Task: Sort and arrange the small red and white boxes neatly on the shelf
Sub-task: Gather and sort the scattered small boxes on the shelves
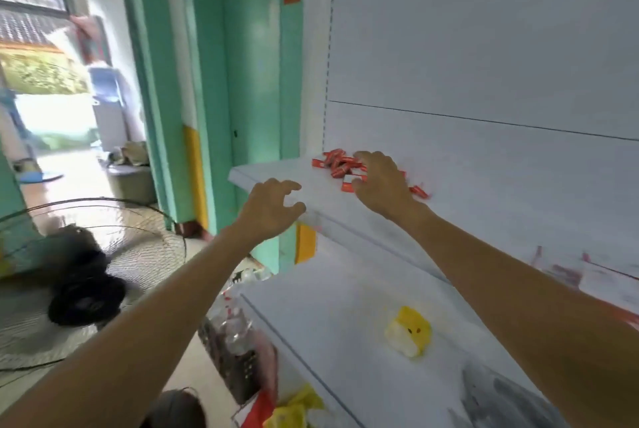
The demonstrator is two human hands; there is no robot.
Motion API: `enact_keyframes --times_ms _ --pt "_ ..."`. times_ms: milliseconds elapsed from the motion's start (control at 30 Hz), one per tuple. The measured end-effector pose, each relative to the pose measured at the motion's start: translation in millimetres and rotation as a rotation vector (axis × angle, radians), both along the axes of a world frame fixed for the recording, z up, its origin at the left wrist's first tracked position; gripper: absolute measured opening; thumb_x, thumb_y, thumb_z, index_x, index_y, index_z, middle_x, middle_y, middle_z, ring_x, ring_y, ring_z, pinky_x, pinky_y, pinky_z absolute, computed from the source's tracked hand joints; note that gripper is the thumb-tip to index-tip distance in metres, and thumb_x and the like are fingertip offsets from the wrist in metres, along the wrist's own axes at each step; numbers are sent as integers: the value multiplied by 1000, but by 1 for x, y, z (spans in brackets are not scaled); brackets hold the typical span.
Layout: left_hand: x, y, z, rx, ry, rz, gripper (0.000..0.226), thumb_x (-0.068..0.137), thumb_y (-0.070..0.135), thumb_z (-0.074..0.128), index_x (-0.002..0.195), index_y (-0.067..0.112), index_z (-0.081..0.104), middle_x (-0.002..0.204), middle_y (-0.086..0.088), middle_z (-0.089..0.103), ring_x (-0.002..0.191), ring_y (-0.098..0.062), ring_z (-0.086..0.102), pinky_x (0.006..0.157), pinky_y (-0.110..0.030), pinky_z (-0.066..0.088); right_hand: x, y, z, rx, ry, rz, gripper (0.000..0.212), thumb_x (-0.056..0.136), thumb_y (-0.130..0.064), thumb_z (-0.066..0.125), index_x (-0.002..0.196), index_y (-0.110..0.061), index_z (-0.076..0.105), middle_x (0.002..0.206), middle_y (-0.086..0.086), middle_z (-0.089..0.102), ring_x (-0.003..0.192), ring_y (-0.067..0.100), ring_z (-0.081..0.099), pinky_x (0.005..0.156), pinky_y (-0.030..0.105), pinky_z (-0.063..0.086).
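Several small red and white boxes (340, 164) lie in a loose heap near the left end of the upper white shelf (276, 173). My right hand (380, 182) lies over the right part of the heap, fingers spread and bent down onto the boxes; whether it grips one is hidden. One box (419, 191) pokes out to the right of that hand. My left hand (271, 208) hovers at the shelf's front edge, left of the heap, fingers loosely curled and holding nothing.
A lower white shelf (328, 317) carries a yellow and white plush toy (409, 330). A black floor fan (86, 275) stands at the left, and bags and clutter (242, 341) lie by the shelf's end. A teal wall and an open doorway are behind.
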State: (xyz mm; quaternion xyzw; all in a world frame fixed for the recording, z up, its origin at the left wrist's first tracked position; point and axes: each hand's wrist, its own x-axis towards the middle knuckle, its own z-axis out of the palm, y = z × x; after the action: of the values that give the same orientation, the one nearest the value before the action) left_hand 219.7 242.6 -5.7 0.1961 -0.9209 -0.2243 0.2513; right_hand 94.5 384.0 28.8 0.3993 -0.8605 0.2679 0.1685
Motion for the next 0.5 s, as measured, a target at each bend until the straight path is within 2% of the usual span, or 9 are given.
enact_keyframes --times_ms 200,367,500 --pt "43 -79 4 -21 -6 129 42 87 25 57 129 18 53 126 -11 56 116 -26 51 97 -30 37 28 -111 -3 48 -22 167 52 90 -15 51 139 -7 37 133 17 46 126 30 41 102 39 35" --pt "31 -136 6 -20 -14 96 40 87 23 57 127 18 54 125 -11 55 113 -25 51 93 -26 36 20 -174 -1 79 -19 154 53 91 -17 50 141 -10 34 137 15 44 128 29 38 104 40 33" --pt "11 -179 10 -47 2 27 38 87 22 56 125 15 56 120 -13 57 110 -25 53 87 -24 35 6 -212 0 49 -31 105 54 89 -16 52 140 -9 36 133 16 48 124 29 42 103 42 38"
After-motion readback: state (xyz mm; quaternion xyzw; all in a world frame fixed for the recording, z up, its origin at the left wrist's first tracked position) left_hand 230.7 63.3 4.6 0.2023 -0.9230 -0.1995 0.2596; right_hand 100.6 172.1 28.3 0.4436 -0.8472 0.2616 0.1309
